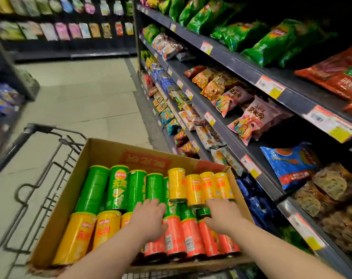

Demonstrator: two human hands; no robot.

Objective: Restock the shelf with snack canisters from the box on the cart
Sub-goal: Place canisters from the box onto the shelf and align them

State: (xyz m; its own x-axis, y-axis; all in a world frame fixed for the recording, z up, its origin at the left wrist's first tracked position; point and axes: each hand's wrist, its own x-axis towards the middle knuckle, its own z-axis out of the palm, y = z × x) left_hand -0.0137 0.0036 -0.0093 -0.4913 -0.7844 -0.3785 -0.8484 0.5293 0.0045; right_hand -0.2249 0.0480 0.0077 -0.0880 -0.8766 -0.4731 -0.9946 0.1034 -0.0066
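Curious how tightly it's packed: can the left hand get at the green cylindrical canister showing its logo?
Probably yes: the green cylindrical canister lies uncovered in the open brown cardboard box, just beyond the left hand.

Green canister: "无限" under red-yellow brand logo. Pink bags: "粟米条". Price tags illegible.

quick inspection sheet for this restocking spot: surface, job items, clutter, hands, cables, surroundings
surface: cardboard box sits on a wire cart
job's things: green canisters, yellow canisters and red canisters lie in the box; the shelf on the right holds snack bags
clutter: nothing seen
hands: left hand and right hand rest palm-down on the canisters, fingers fairly straight, nothing lifted
cables: nothing seen
surroundings: tiled floor, more stocked shelves at the aisle's far end and left
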